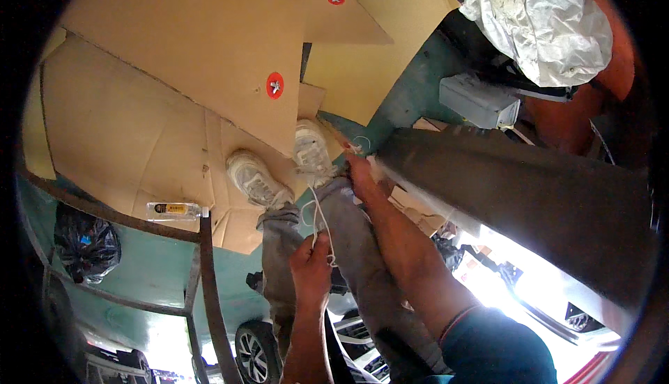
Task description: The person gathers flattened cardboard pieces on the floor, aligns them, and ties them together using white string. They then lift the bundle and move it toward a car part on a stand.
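Head view, left hand (311,264) pinching white cord (318,206), right hand (359,173) beside shoe (311,146), its fingers' hold unclear

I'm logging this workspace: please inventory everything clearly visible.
String: count unclear, white, centre
Shoes: 2, pale, centre
Trousers: 1 pair, grey, centre
Cardboard sheets: several, brown, top and left
Discs: 2, red, on cardboard
Bottle: 1, clear, left
Bag: 1, black, left
Frame: 1, brown, lower left
Wheel: at least 1, black, bottom
Sack: 1, white, upper right
Box: 1, grey, upper right
Panel: 1, dark, right
Left hand: 1, bare, holding string
Right hand: 1, bare, beside shoe
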Available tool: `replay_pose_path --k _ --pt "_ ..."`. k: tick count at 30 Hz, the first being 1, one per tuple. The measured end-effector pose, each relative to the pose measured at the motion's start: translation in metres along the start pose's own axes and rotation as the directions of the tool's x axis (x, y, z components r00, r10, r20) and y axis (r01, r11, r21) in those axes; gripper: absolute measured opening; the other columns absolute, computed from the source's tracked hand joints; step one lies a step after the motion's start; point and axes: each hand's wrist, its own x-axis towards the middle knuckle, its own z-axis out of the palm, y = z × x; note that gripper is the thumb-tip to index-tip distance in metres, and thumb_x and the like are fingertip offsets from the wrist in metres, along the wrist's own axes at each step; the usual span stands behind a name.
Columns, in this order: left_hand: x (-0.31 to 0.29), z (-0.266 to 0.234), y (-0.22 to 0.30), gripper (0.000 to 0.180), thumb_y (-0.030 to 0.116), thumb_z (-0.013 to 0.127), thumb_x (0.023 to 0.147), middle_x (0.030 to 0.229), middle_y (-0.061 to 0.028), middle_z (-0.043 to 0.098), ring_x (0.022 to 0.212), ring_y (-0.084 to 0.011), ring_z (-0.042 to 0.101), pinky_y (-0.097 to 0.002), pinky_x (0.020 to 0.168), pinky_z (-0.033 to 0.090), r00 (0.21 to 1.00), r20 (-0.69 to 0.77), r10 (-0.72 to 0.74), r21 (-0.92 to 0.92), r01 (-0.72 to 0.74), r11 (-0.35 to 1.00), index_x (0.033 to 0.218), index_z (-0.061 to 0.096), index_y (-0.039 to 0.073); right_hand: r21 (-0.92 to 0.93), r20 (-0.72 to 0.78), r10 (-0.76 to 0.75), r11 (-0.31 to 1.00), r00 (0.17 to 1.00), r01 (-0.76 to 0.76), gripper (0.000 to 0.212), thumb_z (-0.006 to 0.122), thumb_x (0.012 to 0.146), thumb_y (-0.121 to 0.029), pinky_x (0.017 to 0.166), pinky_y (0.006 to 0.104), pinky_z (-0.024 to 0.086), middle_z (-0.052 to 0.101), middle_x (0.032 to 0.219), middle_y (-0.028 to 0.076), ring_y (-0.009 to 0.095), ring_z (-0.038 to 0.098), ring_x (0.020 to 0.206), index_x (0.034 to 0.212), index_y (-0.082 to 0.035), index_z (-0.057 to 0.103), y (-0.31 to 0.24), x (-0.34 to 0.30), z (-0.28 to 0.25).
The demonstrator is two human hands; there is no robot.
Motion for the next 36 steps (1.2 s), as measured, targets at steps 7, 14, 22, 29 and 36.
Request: replay_pose_path --k 7,14,22,29,36 --pt "0.0 -0.001 0.009 0.03 0.03 0.061 0.099 0.069 0.0047 0.056 0.059 -0.0041 0.047 -0.0241 0.051 0.035 0.999 0.021 -0.035 0.044 0.034 0.998 0.1 0.07 0.002 -0.721 0.389 -0.59 0.283 0.708 0.632 0.025 0.054 0.092 -0.026 0.078 0.0411 0.052 0.07 0.096 0.015 0.034 0.066 0.09 0.094 -0.009 0.073 -0.062 0.068 0.039" --pt "0.001 -0.005 0.001 0.032 0.03 0.061 0.099 0.069 0.0026 0.059 0.061 -0.0053 0.05 -0.0259 0.052 0.039 1.0 0.02 -0.004 0.047 0.003 0.999 0.1 0.07 0.0 -0.972 0.212 -0.376 -0.176 0.902 0.156 0.032 0.054 0.094 -0.036 0.078 0.0504 0.054 0.07 0.101 0.017 0.039 0.066 0.09 0.095 -0.009 0.071 -0.113 0.026 -0.019" --pt "0.001 0.0 0.012 0.03 0.029 0.062 0.098 0.068 0.003 0.056 0.058 -0.0052 0.047 -0.0252 0.052 0.037 0.996 0.061 -0.07 -0.007 0.07 0.997 0.095 0.068 0.001 -0.989 0.139 -0.384 -0.012 0.913 0.146 0.029 0.056 0.091 -0.035 0.081 0.051 0.054 0.07 0.1 0.017 0.038 0.067 0.093 0.101 -0.012 0.07 -0.06 0.02 -0.004" --pt "0.0 0.002 0.019 0.03 0.028 0.061 0.098 0.069 0.0027 0.056 0.06 -0.0053 0.049 -0.0246 0.054 0.038 0.998 0.035 -0.045 0.1 0.041 0.994 0.089 0.066 0.0 -0.99 -0.039 -0.547 0.134 0.836 0.042 0.028 0.06 0.087 -0.033 0.078 0.0502 0.056 0.07 0.099 0.019 0.038 0.069 0.092 0.099 -0.01 0.07 -0.111 0.023 0.033" --pt "-0.001 0.002 0.027 0.031 0.03 0.061 0.098 0.069 0.0015 0.058 0.062 -0.0062 0.051 -0.0255 0.056 0.042 0.994 0.043 -0.1 0.096 0.095 0.991 0.102 0.07 0.001 -0.996 0.071 -0.428 0.017 0.901 0.086 0.025 0.059 0.084 -0.027 0.078 0.0503 0.056 0.07 0.097 0.02 0.039 0.069 0.089 0.099 -0.01 0.071 -0.055 -0.005 0.001"
